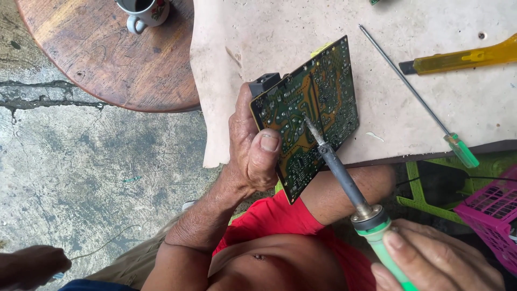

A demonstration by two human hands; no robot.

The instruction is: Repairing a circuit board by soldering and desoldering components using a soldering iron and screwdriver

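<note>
My left hand (252, 151) grips a green circuit board (309, 102) by its lower left edge, thumb pressed on the solder side, and holds it tilted above the table edge. A black connector (264, 83) sticks out at the board's top left corner. My right hand (431, 258), at the bottom right, holds a soldering iron (350, 188) by its light green handle. The iron's metal tip touches the solder side near the board's middle.
A pale worn tabletop (431, 81) carries a long thin screwdriver with a green handle (420, 102) and a yellow-handled screwdriver (463, 59). A round wooden table (107, 59) with a mug (142, 11) stands at upper left. A pink plastic basket (493, 210) sits at right over concrete floor.
</note>
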